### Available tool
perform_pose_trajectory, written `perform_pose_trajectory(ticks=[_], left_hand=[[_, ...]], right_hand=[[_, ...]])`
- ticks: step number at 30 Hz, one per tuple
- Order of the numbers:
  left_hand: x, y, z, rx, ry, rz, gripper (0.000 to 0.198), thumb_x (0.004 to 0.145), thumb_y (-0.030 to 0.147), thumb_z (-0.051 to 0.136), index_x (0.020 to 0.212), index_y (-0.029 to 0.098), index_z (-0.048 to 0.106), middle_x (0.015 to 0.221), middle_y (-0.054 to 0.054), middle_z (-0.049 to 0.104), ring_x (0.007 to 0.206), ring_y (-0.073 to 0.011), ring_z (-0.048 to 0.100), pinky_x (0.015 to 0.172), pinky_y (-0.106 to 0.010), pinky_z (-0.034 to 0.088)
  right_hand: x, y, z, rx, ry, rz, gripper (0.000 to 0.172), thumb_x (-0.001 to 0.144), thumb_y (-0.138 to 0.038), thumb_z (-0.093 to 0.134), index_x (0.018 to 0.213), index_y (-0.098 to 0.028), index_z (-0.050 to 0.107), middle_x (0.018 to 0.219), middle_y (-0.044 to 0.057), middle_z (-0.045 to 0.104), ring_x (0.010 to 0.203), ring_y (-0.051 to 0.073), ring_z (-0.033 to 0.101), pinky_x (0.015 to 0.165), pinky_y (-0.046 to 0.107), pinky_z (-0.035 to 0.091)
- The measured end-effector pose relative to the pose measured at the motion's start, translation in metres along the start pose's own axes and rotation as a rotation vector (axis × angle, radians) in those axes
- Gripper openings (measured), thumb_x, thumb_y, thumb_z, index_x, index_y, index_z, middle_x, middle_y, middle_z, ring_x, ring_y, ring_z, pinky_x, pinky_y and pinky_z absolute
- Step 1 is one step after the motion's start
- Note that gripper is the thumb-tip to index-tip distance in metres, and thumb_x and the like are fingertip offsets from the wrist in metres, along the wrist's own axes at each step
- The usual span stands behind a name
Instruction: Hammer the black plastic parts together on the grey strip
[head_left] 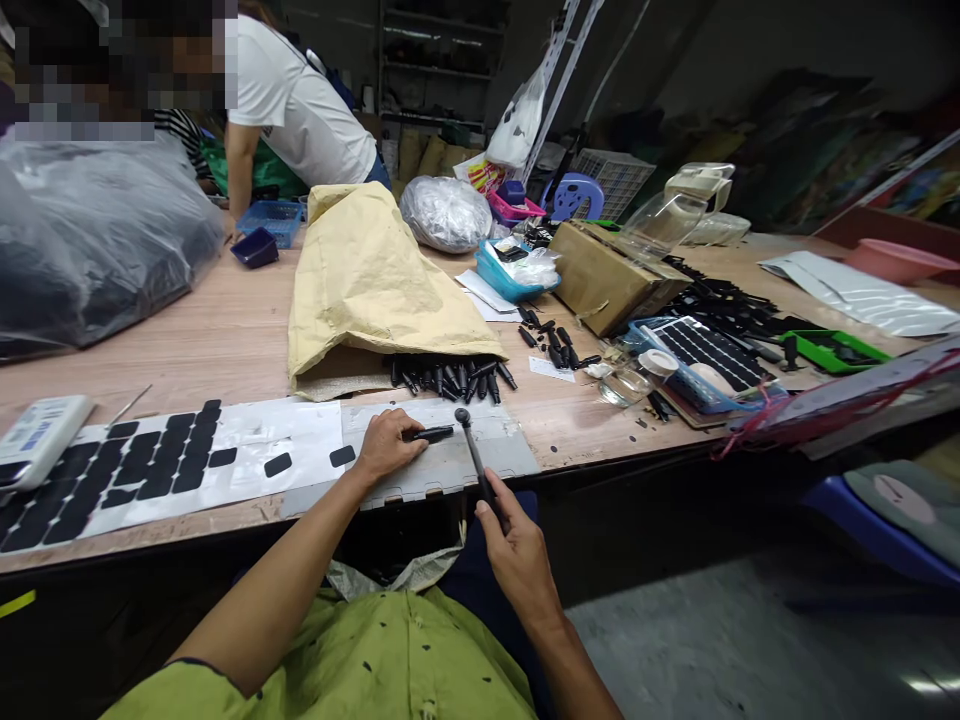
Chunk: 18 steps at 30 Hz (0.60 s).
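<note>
My left hand (388, 442) is closed around one end of a black tapered part (435, 433), which lies low over a grey board (499, 445) at the table's front edge. In my right hand (517, 535) is a slim tool with a small round head (474, 455), gripped by its dark handle. That head is up beside the free tip of the black part; whether they touch I cannot tell. Behind my left hand, several similar black parts (450, 378) spill from the mouth of a large yellow sack (367, 280).
On the left lie a white sheet with black stickers (279, 464) and a white device (45, 440). A cardboard box (611, 275), blue baskets (517, 270) and a green tray (836, 350) stand right. Across the table, a person in a white shirt (300, 100) leans over beside a plastic-wrapped bundle (97, 240).
</note>
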<state>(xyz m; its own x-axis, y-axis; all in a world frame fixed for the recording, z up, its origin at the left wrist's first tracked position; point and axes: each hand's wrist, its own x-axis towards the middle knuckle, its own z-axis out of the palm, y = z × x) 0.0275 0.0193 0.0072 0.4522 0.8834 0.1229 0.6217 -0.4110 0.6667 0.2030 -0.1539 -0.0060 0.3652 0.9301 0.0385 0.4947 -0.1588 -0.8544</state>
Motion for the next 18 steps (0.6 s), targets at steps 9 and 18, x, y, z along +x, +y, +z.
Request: perform_pose_trajectory(ticks=[9,18], left_hand=[[-0.073,0.011,-0.007,0.044,-0.187,0.332,0.016,0.070,0.023,0.078,0.086,0.026,0.076,0.145,-0.004,0.047,0.130,-0.0353,0.039,0.107,-0.053,0.032],[-0.069,0.013,-0.014,0.024,-0.070,0.225,0.020,0.071,0.022,0.071,0.091,0.021,0.066,0.120,-0.009,0.063,0.114,-0.0298,0.052,0.098,-0.048,0.043]], right_hand=[[0.011,0.016,-0.012,-0.386,0.159,0.116,0.053,0.092,-0.035,0.040,0.141,-0.021,0.054,0.116,0.010,0.067,0.097,0.024,0.066,0.083,0.035,0.053],[0.010,0.016,-0.009,-0.383,0.170,0.129,0.053,0.093,-0.036,0.038,0.143,-0.022,0.052,0.120,0.010,0.066,0.098,0.025,0.065,0.082,0.035,0.051]])
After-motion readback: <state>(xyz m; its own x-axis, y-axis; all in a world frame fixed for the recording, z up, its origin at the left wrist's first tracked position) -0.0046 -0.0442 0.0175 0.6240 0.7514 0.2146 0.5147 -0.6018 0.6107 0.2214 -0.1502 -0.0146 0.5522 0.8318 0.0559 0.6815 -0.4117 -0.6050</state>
